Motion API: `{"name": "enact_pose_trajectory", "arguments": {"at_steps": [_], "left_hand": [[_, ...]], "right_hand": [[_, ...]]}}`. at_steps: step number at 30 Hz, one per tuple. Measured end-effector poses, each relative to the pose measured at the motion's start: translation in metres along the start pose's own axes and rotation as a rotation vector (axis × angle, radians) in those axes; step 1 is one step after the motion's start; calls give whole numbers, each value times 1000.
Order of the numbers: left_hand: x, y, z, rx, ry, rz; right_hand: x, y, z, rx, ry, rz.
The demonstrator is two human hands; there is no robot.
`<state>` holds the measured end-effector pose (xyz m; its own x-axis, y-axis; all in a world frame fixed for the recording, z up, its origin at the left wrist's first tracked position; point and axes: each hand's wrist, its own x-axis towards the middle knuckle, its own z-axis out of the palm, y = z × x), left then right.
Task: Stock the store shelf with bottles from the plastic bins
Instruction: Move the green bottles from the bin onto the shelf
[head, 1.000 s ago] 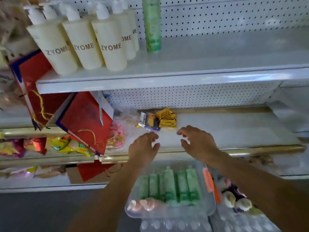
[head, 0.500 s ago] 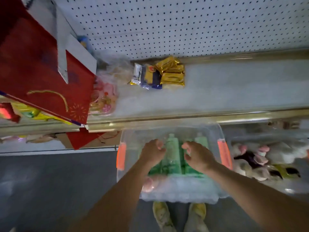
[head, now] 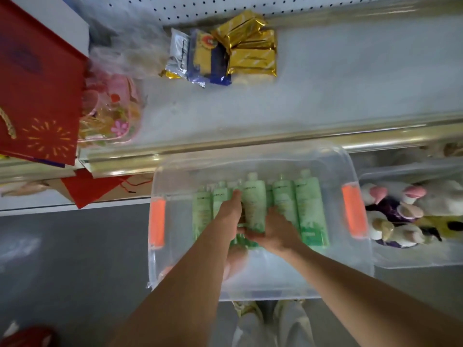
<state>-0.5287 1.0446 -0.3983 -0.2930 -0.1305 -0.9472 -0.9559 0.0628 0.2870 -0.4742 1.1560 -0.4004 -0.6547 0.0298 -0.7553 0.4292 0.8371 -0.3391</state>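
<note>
Head view: a second ago both hands hovered over the edge of the shelf (head: 325,78); now they have dropped into the clear bin (head: 260,284) that sits near, just below the shelf's rail; the gaze has swung down with them, so the upper shelf is out of sight. The left hand (head: 229,211) lies along the left side of one green bottle (head: 254,204), and the right hand (head: 278,230) curls round its near end; together they grip this bottle, which sits a little above its neighbours. The other green bottles (head: 309,211) lie side by side in the bin, caps pointing far. I judge the pick is under way and the lift comes next. The shelf above holds only some snack packets (head: 225,51) at the far left, so room is there.
</note>
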Motion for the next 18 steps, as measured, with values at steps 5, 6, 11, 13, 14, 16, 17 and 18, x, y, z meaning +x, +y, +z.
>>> {"name": "enact_pose_trajectory", "arguments": {"at_steps": [5, 6, 11, 13, 14, 16, 17, 18], "left_hand": [[-2, 6, -1, 6, -66, -10], [-5, 7, -1, 35, -81, -5], [-10, 11, -5, 148, -85, 84], [-15, 14, -6, 93, -85, 107], [-20, 17, -7, 51, -89, 117], [-32, 24, -12, 10, -92, 168], [-40, 27, -16, 6, -99, 209], [-48, 31, -21, 4, -108, 258]], "right_hand": [[1, -6, 5, 30, 52, 49], [1, -6, 4, 57, 36, 59], [-5, 0, -9, 348, -94, 132], [-12, 3, -15, 482, -151, 111], [-17, 3, -18, 523, -170, 90], [-29, 2, -28, 590, -186, 45], [-35, 0, -34, 618, -187, 23], [-41, -2, -40, 637, -186, 0]]}}
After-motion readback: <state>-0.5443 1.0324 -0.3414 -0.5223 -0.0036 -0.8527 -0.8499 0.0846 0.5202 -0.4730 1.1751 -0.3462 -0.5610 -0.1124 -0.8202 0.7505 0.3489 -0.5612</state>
